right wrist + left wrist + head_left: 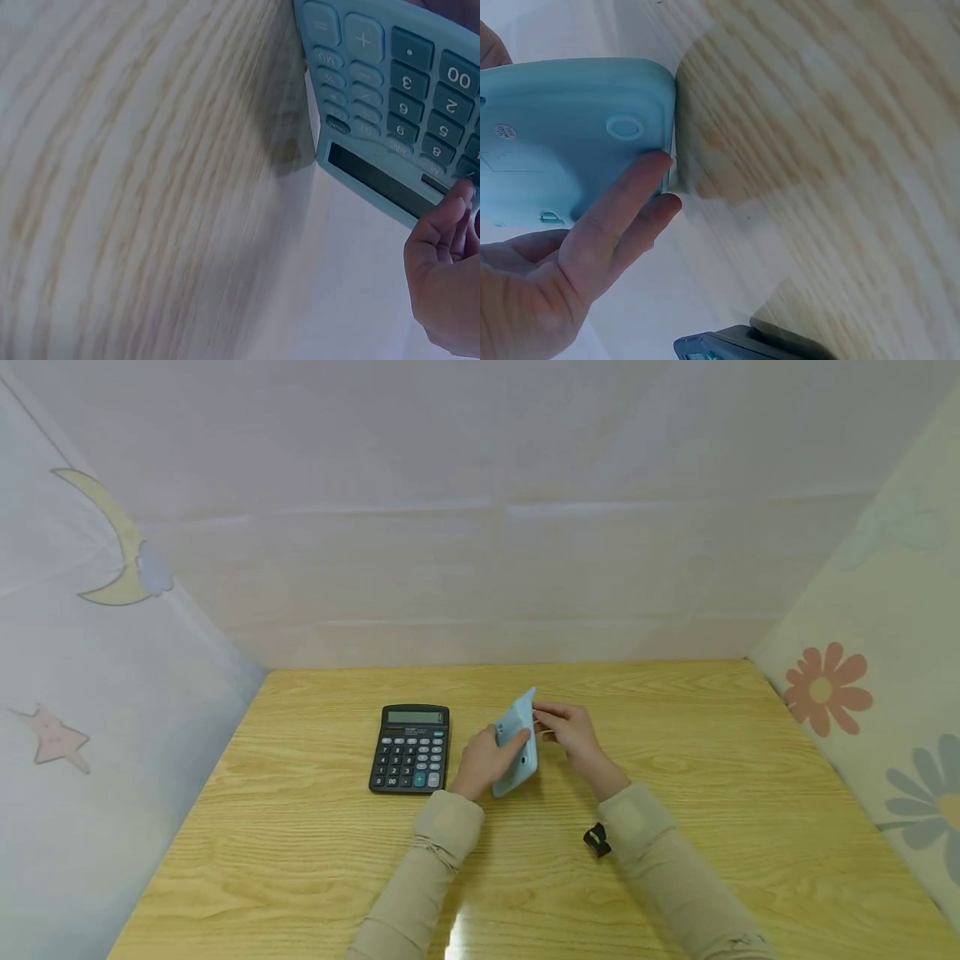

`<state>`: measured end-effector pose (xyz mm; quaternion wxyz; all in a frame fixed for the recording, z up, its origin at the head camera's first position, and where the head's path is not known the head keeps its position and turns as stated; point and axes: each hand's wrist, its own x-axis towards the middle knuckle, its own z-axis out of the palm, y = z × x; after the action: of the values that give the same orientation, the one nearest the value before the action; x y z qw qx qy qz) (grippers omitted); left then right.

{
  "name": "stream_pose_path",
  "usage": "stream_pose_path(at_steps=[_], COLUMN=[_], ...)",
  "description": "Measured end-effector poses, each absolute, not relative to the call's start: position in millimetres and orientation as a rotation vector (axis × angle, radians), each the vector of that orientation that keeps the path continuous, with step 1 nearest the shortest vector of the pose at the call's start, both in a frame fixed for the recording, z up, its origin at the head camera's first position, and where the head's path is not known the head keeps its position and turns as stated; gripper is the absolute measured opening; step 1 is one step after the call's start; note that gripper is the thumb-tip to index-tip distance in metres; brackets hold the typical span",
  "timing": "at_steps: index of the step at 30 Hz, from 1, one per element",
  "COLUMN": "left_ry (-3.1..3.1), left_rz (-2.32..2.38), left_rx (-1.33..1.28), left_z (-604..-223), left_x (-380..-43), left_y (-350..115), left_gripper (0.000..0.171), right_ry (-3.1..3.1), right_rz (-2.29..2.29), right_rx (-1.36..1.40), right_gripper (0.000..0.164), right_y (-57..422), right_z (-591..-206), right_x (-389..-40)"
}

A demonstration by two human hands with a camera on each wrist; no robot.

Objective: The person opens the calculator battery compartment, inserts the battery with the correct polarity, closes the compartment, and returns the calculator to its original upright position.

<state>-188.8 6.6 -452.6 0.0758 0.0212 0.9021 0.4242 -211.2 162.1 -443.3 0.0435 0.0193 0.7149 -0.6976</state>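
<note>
My left hand [483, 762] grips a light blue calculator [517, 739], tilted on edge above the table. Its plain back, with round feet and a small sticker, shows in the left wrist view, where the left fingers [611, 217] lie along that back and its edge. In the right wrist view the keys and dark display of the blue calculator [382, 180] face my right hand [442, 277]. One right fingertip is right at the keys below the display. From the head view, my right hand [572, 735] is on the key side, index finger reaching toward the calculator's upper part.
A black desk calculator [410, 749] lies flat to the left, its display showing 0. Near the right sleeve is a small black object [597, 840] with a yellow-green mark. The wooden table [285, 827] meets pale printed cloth walls [495, 560] at its back and sides.
</note>
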Motion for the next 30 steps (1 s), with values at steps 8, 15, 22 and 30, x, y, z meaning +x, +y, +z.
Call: stream_pose_path(at_steps=[8,15,22,30], left_ry=[2.653,2.660,2.661,2.648], left_rz=[1.328,1.349,1.389,1.429], left_rx=[0.048,0.065,0.075,0.063], left_z=[-452,-452,-453,-456], left_x=[-190,-190,-189,-191], left_y=[4,4,2,0], left_gripper=[0.086,0.085,0.082,0.080], right_ry=[2.063,2.055,1.994,1.749], right_rz=[-2.184,-2.131,-2.010,-2.051], right_rx=[0.168,0.215,0.199,0.123], right_gripper=[0.032,0.033,0.042,0.052], right_y=[154,148,143,148], right_z=[-448,-457,-463,-475], right_x=[-211,-212,-211,-213])
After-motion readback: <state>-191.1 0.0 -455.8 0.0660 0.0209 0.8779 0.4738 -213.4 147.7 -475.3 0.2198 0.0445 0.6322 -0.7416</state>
